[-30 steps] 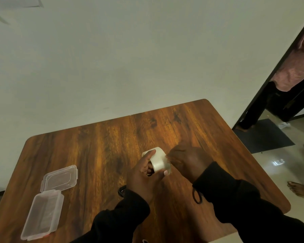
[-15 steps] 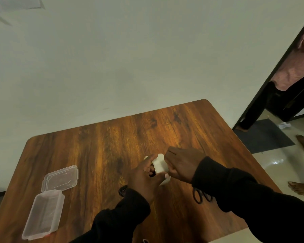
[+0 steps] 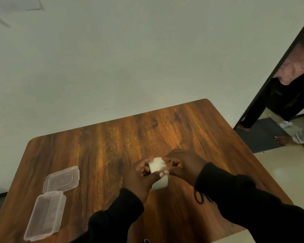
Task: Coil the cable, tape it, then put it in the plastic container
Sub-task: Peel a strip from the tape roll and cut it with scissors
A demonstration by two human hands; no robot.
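A roll of pale tape (image 3: 158, 167) is held above the middle of the wooden table (image 3: 112, 146). My left hand (image 3: 142, 176) grips it from the left, with fingers in its core and the thumb on its face. My right hand (image 3: 184, 163) pinches at the right side of the roll with its fingertips. The clear plastic container (image 3: 44, 216) lies at the front left with its hinged lid (image 3: 61, 179) open flat behind it. Black loops (image 3: 201, 197) stick out from under my right sleeve; I cannot tell whether they are cable or scissor handles.
The table stands against a plain wall. To the right, a doorway opens past the table's edge, where a person in dark trousers (image 3: 263, 106) stands on a dark mat (image 3: 260, 135). A bare foot (image 3: 284, 140) rests on the floor nearby.
My right hand has moved left and closed its fingertips onto the tape roll. The roll has dropped slightly lower in my left hand. A foot on the floor at the right has shifted.
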